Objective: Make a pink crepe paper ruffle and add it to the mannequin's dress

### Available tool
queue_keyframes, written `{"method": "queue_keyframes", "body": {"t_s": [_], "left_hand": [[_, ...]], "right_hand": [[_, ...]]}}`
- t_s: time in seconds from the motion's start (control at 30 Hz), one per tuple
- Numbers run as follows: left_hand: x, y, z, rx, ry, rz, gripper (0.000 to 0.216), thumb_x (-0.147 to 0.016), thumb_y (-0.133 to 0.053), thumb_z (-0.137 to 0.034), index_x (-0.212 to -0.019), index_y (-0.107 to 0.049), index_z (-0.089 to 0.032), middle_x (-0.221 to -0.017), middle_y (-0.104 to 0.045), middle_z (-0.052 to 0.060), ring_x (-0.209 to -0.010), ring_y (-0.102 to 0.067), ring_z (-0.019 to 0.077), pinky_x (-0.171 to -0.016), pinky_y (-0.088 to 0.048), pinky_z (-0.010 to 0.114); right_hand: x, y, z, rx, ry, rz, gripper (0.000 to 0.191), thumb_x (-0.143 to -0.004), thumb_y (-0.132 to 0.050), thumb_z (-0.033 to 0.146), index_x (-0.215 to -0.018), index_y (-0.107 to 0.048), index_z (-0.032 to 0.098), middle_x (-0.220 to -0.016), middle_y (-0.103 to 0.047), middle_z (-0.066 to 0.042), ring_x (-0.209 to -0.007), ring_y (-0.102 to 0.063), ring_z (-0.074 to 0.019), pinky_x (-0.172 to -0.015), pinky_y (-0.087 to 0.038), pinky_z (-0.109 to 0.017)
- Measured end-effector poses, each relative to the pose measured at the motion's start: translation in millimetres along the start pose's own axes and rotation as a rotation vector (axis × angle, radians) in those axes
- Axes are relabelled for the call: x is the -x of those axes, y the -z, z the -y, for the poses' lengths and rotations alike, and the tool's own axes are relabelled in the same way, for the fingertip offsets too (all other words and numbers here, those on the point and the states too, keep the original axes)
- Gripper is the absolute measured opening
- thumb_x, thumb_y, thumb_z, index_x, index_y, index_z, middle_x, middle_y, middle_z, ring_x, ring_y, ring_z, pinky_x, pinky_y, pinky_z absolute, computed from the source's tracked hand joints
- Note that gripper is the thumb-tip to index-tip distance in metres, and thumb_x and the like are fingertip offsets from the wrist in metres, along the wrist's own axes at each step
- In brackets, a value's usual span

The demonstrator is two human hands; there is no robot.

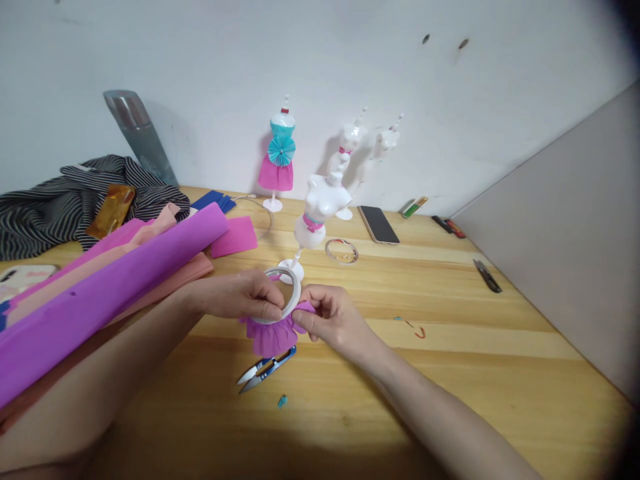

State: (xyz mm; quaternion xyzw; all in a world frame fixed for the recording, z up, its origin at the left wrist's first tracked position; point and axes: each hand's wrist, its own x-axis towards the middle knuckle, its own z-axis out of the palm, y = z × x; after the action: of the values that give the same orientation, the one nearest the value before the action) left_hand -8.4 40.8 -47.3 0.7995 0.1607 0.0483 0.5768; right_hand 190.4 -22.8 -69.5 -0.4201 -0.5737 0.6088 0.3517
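My left hand (257, 297) is closed on a white roll of tape (296, 291), gripping the ring's lower left side. Ruffled purple crepe paper (273, 338) hangs just below the ring, gathered along its top edge. My right hand (325, 313) pinches the right end of that purple paper between thumb and fingers. On the table beneath lie blue-handled thread snips (267, 369), with their blades pointing to the lower left. A white mini mannequin (320, 200) with a pink band at its waist stands right behind my hands.
Rolls of purple and peach crepe paper (150, 267) lie at left, beside a striped cloth (30, 213). Along the wall stand a dressed mannequin (281, 153) and a bottle (140, 137). A phone (379, 225), a wire ring (342, 251) and a utility knife (487, 276) lie to the right.
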Motion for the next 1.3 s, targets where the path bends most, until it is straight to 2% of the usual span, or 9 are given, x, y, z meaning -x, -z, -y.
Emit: {"method": "queue_keyframes", "body": {"t_s": [0.27, 0.47, 0.57, 0.7, 0.87, 1.0, 1.17, 1.3], "left_hand": [[0.9, 0.7, -0.7, -0.019, 0.014, 0.028, 0.038, -0.091, -0.050, -0.029, -0.057, -0.034, -0.017, -0.057, -0.024, -0.006, -0.052, -0.024, 0.0074, -0.047, -0.019, 0.024], [-3.2, -1.5, 2.9, 0.039, -0.004, 0.015, 0.039, -0.088, -0.052, -0.027, -0.056, -0.033, -0.017, -0.056, -0.024, -0.006, -0.052, -0.024, 0.0072, -0.047, -0.019, 0.025], [-4.9, -3.1, 4.6, 0.063, -0.034, 0.009, 0.039, -0.088, -0.053, -0.027, -0.056, -0.033, -0.017, -0.056, -0.026, -0.005, -0.052, -0.025, 0.0073, -0.047, -0.019, 0.025], [-4.1, -3.9, 2.9, 0.100, -0.053, -0.021, 0.041, -0.090, -0.053, -0.031, -0.056, -0.035, -0.017, -0.056, -0.026, -0.006, -0.052, -0.025, 0.0075, -0.047, -0.020, 0.024], [0.3, -0.6, -0.3, 0.114, -0.054, -0.010, 0.043, -0.092, -0.053, -0.035, -0.057, -0.036, -0.017, -0.056, -0.029, -0.005, -0.052, -0.027, 0.0075, -0.048, -0.023, 0.024], [5.5, 5.4, 0.3, 0.101, -0.064, -0.056, 0.045, -0.091, -0.054, -0.042, -0.057, -0.039, -0.016, -0.055, -0.034, -0.005, -0.051, -0.030, 0.0078, -0.048, -0.026, 0.024], [11.6, 11.4, 1.1, 0.092, -0.045, -0.062, 0.045, -0.092, -0.054, -0.043, -0.058, -0.039, -0.016, -0.056, -0.033, -0.005, -0.052, -0.030, 0.0079, -0.049, -0.025, 0.024], [13.5, 12.8, -1.5, 0.088, -0.037, -0.091, 0.046, -0.092, -0.055, -0.040, -0.056, -0.036, -0.017, -0.055, -0.030, -0.005, -0.052, -0.028, 0.0084, -0.049, -0.024, 0.025]], "right_hand": [[-0.6, 0.2, -0.1, 0.044, 0.025, -0.025, 0.028, -0.070, -0.070, 0.036, -0.061, -0.050, 0.018, -0.053, -0.045, 0.005, -0.045, -0.036, -0.0064, -0.043, -0.030, -0.021], [2.5, -5.7, -0.7, 0.266, 0.152, -0.186, 0.025, -0.073, -0.060, 0.030, -0.056, -0.046, 0.019, -0.052, -0.039, 0.005, -0.050, -0.032, -0.0077, -0.048, -0.027, -0.022], [2.1, -5.2, -1.1, 0.298, 0.154, -0.207, 0.025, -0.072, -0.060, 0.030, -0.056, -0.046, 0.018, -0.053, -0.040, 0.004, -0.051, -0.034, -0.0083, -0.049, -0.029, -0.023], [1.1, 5.5, 1.7, 0.145, 0.090, -0.082, 0.035, -0.075, -0.067, 0.044, -0.061, -0.048, 0.018, -0.053, -0.042, 0.005, -0.048, -0.037, -0.0076, -0.045, -0.031, -0.021], [0.9, 19.0, 8.6, -0.010, 0.083, 0.053, 0.050, -0.077, -0.062, 0.065, -0.066, -0.056, 0.016, -0.059, -0.050, 0.001, -0.050, -0.048, -0.0098, -0.049, -0.040, -0.023], [-0.7, 14.3, 5.4, -0.073, -0.010, 0.194, 0.044, -0.069, -0.075, 0.056, -0.076, -0.064, 0.015, -0.066, -0.057, 0.000, -0.059, -0.053, -0.0114, -0.058, -0.047, -0.025], [-1.9, 8.4, -6.4, -0.192, -0.104, 0.142, 0.040, -0.062, -0.082, 0.050, -0.071, -0.066, 0.014, -0.061, -0.061, 0.000, -0.051, -0.053, -0.0090, -0.053, -0.048, -0.023], [-0.9, 9.8, -2.4, -0.188, -0.061, 0.107, 0.037, -0.065, -0.081, 0.048, -0.071, -0.067, 0.014, -0.062, -0.063, -0.001, -0.050, -0.055, -0.0088, -0.051, -0.047, -0.022]]}}
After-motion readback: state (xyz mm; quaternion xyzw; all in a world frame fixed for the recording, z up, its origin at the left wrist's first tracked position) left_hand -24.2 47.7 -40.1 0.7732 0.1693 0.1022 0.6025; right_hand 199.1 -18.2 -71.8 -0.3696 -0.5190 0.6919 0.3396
